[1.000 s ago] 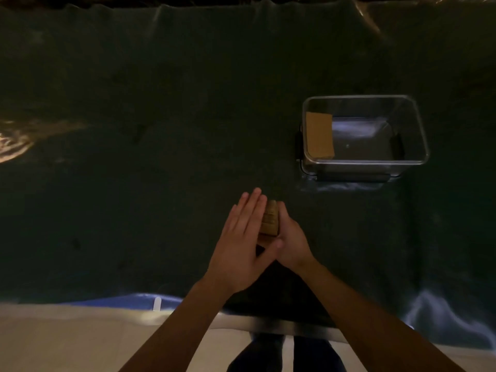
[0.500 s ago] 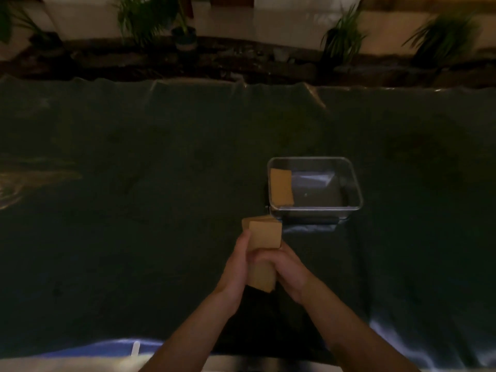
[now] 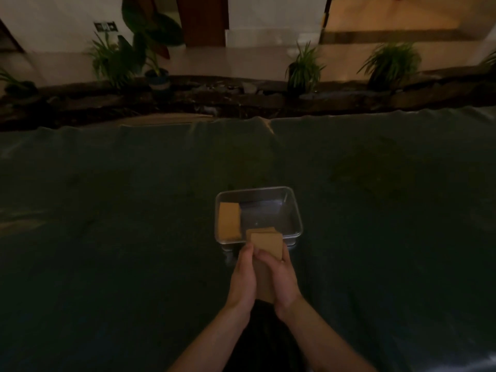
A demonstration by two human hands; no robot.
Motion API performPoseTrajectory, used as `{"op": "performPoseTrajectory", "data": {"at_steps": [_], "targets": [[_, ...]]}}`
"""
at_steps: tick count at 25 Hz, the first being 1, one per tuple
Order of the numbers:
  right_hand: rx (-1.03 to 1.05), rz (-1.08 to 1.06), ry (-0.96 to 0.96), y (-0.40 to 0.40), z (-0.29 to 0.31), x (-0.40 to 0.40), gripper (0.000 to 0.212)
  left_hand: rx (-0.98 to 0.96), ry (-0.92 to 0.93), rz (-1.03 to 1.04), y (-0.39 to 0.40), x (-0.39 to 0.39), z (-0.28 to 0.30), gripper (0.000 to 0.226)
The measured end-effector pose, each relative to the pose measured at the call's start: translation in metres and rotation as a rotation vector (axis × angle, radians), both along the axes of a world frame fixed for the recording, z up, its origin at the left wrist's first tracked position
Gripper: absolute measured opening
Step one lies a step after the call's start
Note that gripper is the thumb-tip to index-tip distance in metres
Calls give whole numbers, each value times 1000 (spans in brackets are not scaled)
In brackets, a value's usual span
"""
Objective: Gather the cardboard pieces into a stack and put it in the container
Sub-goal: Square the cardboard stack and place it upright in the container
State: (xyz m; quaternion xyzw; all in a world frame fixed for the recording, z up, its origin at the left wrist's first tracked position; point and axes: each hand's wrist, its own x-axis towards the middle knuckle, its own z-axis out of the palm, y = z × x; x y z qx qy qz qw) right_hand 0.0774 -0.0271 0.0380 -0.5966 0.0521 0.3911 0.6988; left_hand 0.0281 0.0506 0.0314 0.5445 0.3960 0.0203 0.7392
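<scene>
Cardboard stack (image 3: 266, 244) clasped between both hands, no legible writing.

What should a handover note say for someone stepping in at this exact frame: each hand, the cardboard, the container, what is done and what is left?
Left hand and right hand: both closed around the cardboard stack, pressing it from either side.
Stack: held upright in the air, its top at the near rim of the metal container, not yet inside.
Container: on the dark cloth, with one cardboard piece already lying along its left side.
Done: loose pieces gathered into one stack; none visible on the cloth.
Left: carry the stack over the rim, set it down in the free right part, let go.
</scene>
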Motion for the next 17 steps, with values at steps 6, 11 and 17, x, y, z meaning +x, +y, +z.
{"op": "performPoseTrajectory", "data": {"at_steps": [6, 11, 17], "targets": [[-19, 109, -2, -59, 4, 85, 51, -147, -46, 27, -56, 63, 35, 48], [-50, 170, 13, -79, 5, 136, 52, -64, 19, -113, -54, 90, 37, 47], [-106, 226, 50, -74, 0, 167, 59, 41, 95, -121, -53, 124, 28, 46]]}}
